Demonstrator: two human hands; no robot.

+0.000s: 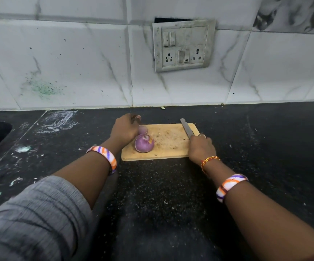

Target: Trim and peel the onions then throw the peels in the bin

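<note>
the left hand (124, 131) curls over the far onion (143, 129) at the left end of the cutting board (168, 146), likely steadying it, while the near onion (144, 143) waits beside it. the right hand (200, 147) is clamped on a knife (187, 129), blade resting flat on the board, clear of both onions. the black counter (161, 194) is speckled with scraps, under a spattered tiled wall (77, 63); no bin shows.

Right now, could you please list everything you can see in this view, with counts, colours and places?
onions: two, purple, left part of the board; far one mostly hidden by the left hand
cutting board: one, light wood, on the counter
knife: one, grey blade, over the board's right edge
counter: one, black speckled
switch panel: one, grimy white, on the tiled wall
bangles: two, orange-purple-white, one per wrist
left hand: at the far onion
right hand: fingers closed on the knife handle
</note>
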